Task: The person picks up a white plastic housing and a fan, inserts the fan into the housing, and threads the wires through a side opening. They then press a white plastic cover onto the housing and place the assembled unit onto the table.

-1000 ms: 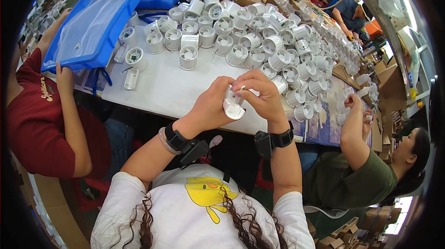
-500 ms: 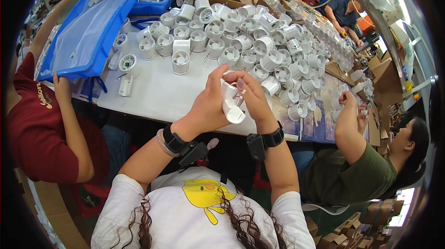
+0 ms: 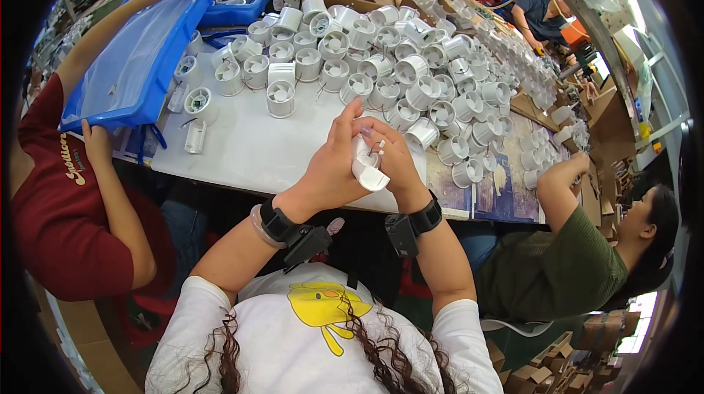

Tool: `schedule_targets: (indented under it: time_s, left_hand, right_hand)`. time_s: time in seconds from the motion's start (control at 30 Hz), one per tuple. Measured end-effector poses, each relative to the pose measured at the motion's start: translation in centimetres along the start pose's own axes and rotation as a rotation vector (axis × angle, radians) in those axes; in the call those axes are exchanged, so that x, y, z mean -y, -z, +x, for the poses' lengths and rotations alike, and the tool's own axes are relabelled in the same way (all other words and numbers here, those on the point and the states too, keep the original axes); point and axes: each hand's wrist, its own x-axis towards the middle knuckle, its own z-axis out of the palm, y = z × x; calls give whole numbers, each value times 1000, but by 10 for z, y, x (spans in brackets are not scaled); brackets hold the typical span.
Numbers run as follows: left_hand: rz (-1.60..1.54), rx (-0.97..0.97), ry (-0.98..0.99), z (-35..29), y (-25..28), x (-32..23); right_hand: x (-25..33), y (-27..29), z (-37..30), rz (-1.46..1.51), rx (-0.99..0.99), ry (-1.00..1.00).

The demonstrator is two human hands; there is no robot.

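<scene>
Between my two hands, above the table's front edge, is a white plastic fan housing (image 3: 369, 172) with a rounded flap-like end toward me. A thin wire with a small white connector (image 3: 380, 146) sticks out of its top. My left hand (image 3: 334, 159) wraps round its left side, fingers pointing up. My right hand (image 3: 396, 159) closes on the other side, its fingers bent over the top. Much of the housing is hidden by both hands. Just beyond lies a big pile of white cylindrical fan units (image 3: 356, 86), some with wires.
A blue tray (image 3: 128, 111) with a translucent liner leans at left, steadied by a person in a red shirt (image 3: 81, 225). Nearby are a cup with a green circuit board (image 3: 199, 102) and a small white part (image 3: 195, 137). A person in green (image 3: 557, 269) sits at right.
My hands stay near the same place, with the right fingers now drawn closer round the housing. The left neighbour's far hand has reached onto parts at the tray's top; the right neighbour's arm has shifted.
</scene>
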Motion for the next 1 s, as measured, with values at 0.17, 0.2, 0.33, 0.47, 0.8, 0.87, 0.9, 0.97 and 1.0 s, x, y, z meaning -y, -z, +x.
schedule_targets:
  time_s: [0.17, 0.2, 0.33, 0.47, 0.8, 0.87, 0.9, 0.97, 1.0]
  left_hand:
    - [43, 12, -21, 5, 5, -1]
    - [46, 11, -34, 7, 8, -2]
    - [-21, -3, -214, 18, 8, -20]
    - [-86, -83, 57, 14, 5, -15]
    - [-328, -352, 4, 20, -15, 12]
    - [-218, -350, -76, 22, -14, 17]
    - [-94, -374, -148, 23, -15, 19]
    - [-171, -381, -121, 15, -5, 21]
    - [-227, -399, -70, 13, -3, 20]
  right_hand:
    - [1, 4, 5, -58, 4, 12]
    - [2, -1, 7, -41, -37, 66]
    - [-7, 9, -4, -54, -145, 212]
    - [-19, -2, -17, -177, -167, 381]
    - [-43, -32, 30, 418, -138, 404]
    - [-50, -39, 36, 378, -174, 471]
    - [-48, -44, 39, 347, -189, 517]
    - [-43, -55, 43, 287, -203, 600]
    - [-40, -54, 40, 259, -213, 640]
